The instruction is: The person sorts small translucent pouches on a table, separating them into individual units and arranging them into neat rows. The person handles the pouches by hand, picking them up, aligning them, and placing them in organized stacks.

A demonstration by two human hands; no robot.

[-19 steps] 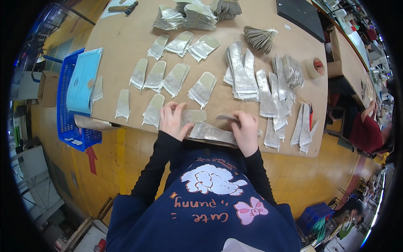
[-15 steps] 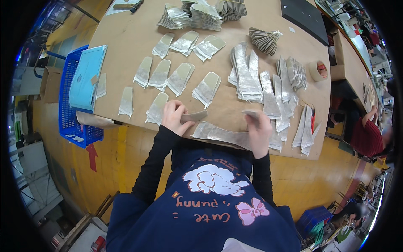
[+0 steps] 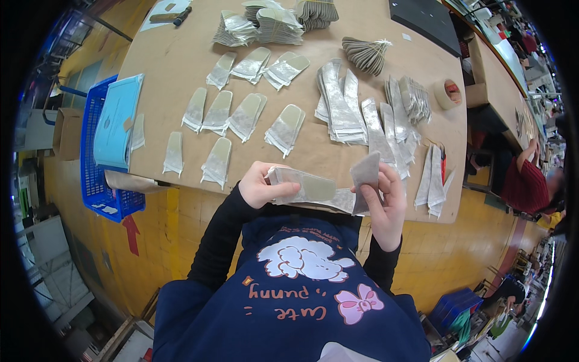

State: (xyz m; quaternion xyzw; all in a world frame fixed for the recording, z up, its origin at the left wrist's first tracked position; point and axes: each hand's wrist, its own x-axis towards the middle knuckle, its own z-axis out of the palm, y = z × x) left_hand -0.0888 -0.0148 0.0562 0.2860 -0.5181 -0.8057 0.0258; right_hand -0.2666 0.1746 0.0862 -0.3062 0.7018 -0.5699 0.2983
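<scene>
My left hand [image 3: 264, 187] pinches the wide end of a tapered grey piece [image 3: 315, 187], which has silvery film over one part and a bare beige tip pointing right. Upright in my right hand [image 3: 389, 205] is a plain grey tapered piece [image 3: 365, 171], gripped between thumb and fingers. Beneath both hands, at the table's near edge, lies a longer silvery strip [image 3: 344, 200], partly hidden. Several small film-covered pieces [image 3: 215, 163] are laid out in rows beyond my left hand. Long silvery strips [image 3: 341, 108] lie in overlapping piles beyond my right hand.
Bundled stacks of grey pieces [image 3: 280, 30] stand at the table's far side, beside a fanned bundle [image 3: 365, 55]. A tape roll [image 3: 447, 94] sits at the right. A blue basket [image 3: 90, 139] holding a light-blue folder [image 3: 119, 123] adjoins the left edge. A black panel [image 3: 425, 24] lies far right.
The left-hand piece has turned to show its film-covered face. My right hand has raised its piece upright and turned it broad side into view. The view has shifted slightly.
</scene>
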